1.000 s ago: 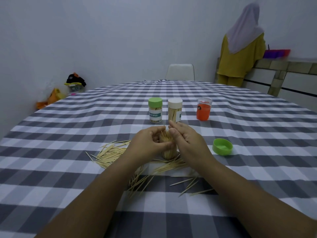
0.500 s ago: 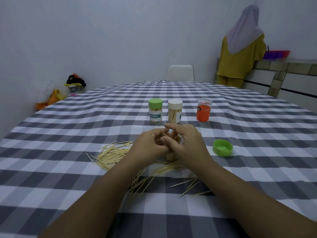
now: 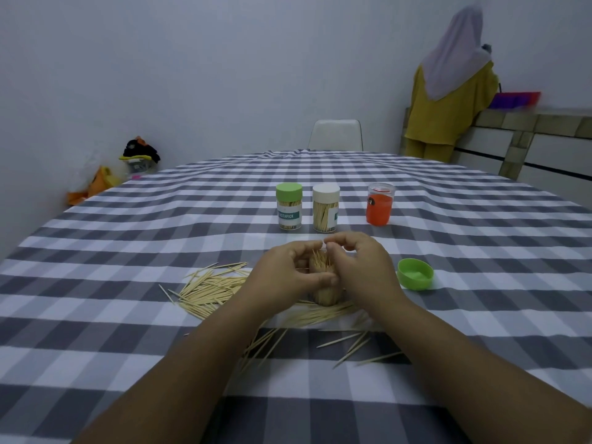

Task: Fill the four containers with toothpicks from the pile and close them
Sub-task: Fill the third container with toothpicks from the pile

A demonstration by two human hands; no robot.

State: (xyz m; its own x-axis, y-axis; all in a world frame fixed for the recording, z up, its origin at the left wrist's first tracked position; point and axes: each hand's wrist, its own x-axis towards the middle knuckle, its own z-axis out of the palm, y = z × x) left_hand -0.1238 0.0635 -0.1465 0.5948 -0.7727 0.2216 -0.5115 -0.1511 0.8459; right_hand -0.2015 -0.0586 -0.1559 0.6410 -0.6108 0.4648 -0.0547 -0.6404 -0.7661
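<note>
At centre frame on a grey-and-white checked tablecloth (image 3: pixel 128 315), a loose pile of pale wooden toothpicks (image 3: pixel 211 288) fans out around a clear open container packed with toothpicks (image 3: pixel 324 291), with a loose green plastic lid (image 3: pixel 415 274) lying to its right. Behind stand a green-capped toothpick jar (image 3: pixel 289 206), a white-capped toothpick jar (image 3: pixel 325 207) and a clear orange-tinted lidless container (image 3: pixel 379 204), while a person in a yellow garment (image 3: pixel 448 100) stands at upper right. The left hand (image 3: pixel 283 277) curls round the open container, thumb across its front, and the right hand (image 3: pixel 362 267) arches over the protruding tips, fingers bent and touching them.
</note>
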